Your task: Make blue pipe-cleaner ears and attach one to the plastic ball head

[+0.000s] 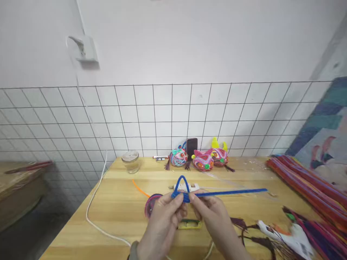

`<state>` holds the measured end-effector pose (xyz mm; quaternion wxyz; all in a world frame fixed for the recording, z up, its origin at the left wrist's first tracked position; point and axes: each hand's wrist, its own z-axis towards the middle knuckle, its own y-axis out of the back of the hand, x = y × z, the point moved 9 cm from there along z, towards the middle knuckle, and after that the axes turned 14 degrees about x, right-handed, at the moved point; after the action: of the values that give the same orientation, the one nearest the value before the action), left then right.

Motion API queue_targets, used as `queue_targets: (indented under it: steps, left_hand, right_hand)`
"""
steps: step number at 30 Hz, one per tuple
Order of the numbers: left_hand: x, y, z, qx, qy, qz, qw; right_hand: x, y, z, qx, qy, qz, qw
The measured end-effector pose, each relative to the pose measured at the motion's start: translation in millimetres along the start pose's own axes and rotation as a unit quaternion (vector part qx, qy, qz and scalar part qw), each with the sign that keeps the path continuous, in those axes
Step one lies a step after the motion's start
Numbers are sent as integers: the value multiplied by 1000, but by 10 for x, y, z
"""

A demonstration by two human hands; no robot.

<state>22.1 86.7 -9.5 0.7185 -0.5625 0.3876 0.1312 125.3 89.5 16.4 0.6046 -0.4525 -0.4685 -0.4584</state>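
Both my hands hold a blue pipe cleaner [230, 193] above a wooden table [116, 209]. My left hand [165, 220] pinches the crossing at the base of a small triangular loop bent into the pipe cleaner's left end. My right hand [211, 216] pinches it just to the right of that crossing. The long straight tail runs out to the right, level over the table. A round pink and purple object [150, 206] lies on the table just left of my left hand, partly hidden by it.
Three colourful fish-like figures [202, 159] and a dark phone [191, 146] stand at the tiled wall. A glass jar [130, 161], an orange strip [139, 188], a white cable [93, 202], a white glue gun [287, 234] and a bundle of pipe cleaners [306, 184] lie on the table.
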Motion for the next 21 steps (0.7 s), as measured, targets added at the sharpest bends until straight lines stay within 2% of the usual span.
queue_targets:
  steps: [4,7,9,11,13,17,19,21]
  left_hand:
    - [10,23,-5,-7,-8,3,1000]
    - [-67,60,4,-12,-12,17,1000]
    - [-131,108,12,-24,-6,23,999]
    - [-198,168,13,-40,4,39,998]
    - [-254,202,13,-44,12,58,997]
    - [-301,197,4,-32,31,101,994]
    - [-284,169,-4,-21,47,112,992]
    - [-260,138,-11,-11,61,116,991]
  right_hand:
    - [-51,-25,-16,5,-9,6,1000]
    - [-77,-72,-9,43,-1,8,999]
    - [-60,-67,-11,64,14,-20,998]
    - [3,-49,-17,85,43,-90,991]
    - [111,-53,-28,113,92,-183,972]
    - [294,-172,-85,181,200,-337,902]
    - [304,-238,-108,208,218,-375,877]
    - [295,-274,-121,217,219,-394,866]
